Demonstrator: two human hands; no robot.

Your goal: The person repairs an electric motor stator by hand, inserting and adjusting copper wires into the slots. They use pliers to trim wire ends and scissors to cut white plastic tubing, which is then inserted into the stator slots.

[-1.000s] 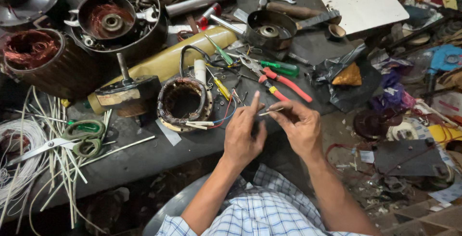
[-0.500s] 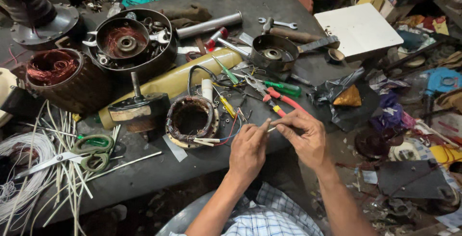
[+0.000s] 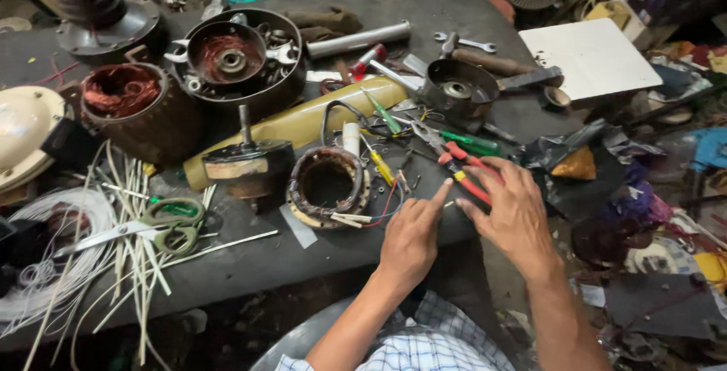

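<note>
While my left hand [image 3: 410, 236] points its forefinger at a thin wire end [image 3: 448, 204], my right hand [image 3: 515, 212] pinches it, fingers spread; whether the left grips it I cannot tell, beside the stator [image 3: 328, 186] and red-handled pliers [image 3: 454, 163] on the bench [image 3: 318, 265].

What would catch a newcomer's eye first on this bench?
The two hands, left and right, meet fingertip to fingertip at the bench's front edge, beside a small stator. Behind them, red-handled pliers lie among screwdrivers. Far left, a copper-wound stator stands above green-handled scissors.
</note>
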